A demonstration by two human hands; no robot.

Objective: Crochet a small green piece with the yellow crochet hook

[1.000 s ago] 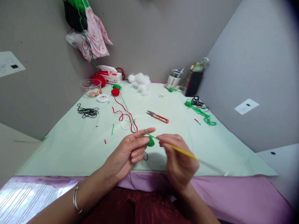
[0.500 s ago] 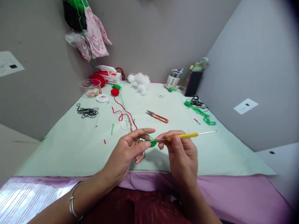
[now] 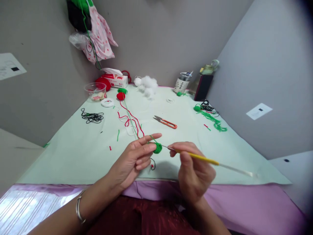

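Between thumb and fingers, my left hand (image 3: 137, 155) pinches a small green crochet piece (image 3: 157, 148). Green yarn (image 3: 153, 139) runs from it over my raised index finger. My right hand (image 3: 195, 169) is closed around the yellow handle of a crochet hook (image 3: 204, 158). The hook's thin metal tip reaches left to the edge of the green piece; whether it sits in a stitch I cannot tell. Its other metal end points right and is blurred. A dark strand with a red bit (image 3: 153, 165) hangs below my left fingers.
Orange thread snips (image 3: 166, 122) lie beyond my hands. A red yarn ball (image 3: 121, 96), black cord (image 3: 92, 116) and a plastic tub (image 3: 96, 91) are on the left. White stuffing (image 3: 148, 85), a pen cup (image 3: 182, 83), a phone (image 3: 203, 87) and green yarn (image 3: 212, 119) stand or lie farther back and right.
My right hand has shifted slightly right and down, and the hook has tilted so its right end points lower. The green piece has turned, showing more of its face.
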